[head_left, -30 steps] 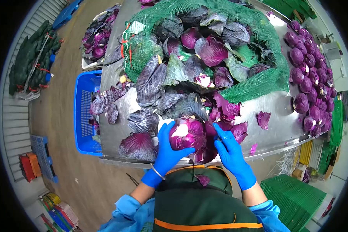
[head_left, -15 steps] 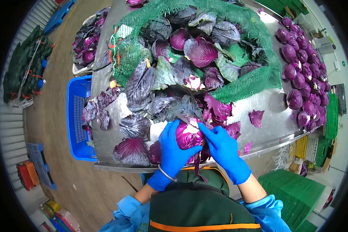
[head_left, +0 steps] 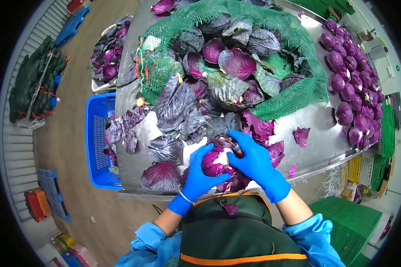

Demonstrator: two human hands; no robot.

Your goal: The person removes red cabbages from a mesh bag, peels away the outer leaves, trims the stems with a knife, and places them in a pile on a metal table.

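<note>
My left hand (head_left: pixel 202 171), in a blue glove, is wrapped round the left side of a red cabbage (head_left: pixel 214 165) at the table's near edge. White patches show on the cabbage. My right hand (head_left: pixel 256 162), also gloved, curls over its upper right side and grips a small knife (head_left: pixel 239 152). Only part of its dark handle shows; the blade is hidden. A strip of purple leaf (head_left: pixel 230 208) hangs below the cabbage over the apron. Loose outer leaves (head_left: pixel 162 175) lie left of my hands, and torn purple leaves (head_left: pixel 276 152) lie to the right.
A green mesh bag (head_left: pixel 294 100) full of dark leaves spreads across the metal table (head_left: pixel 136 171). Many peeled cabbages (head_left: pixel 344 113) are heaped on the right. A blue crate (head_left: pixel 93 147) and a white bin of leaves (head_left: pixel 99 84) stand left of the table. Green crates (head_left: pixel 343 227) are at lower right.
My right hand has curled over the cabbage's top, and the blade seen earlier is now hidden. A large grey-green leaf now lies at the pile's front. The whole view has shifted slightly.
</note>
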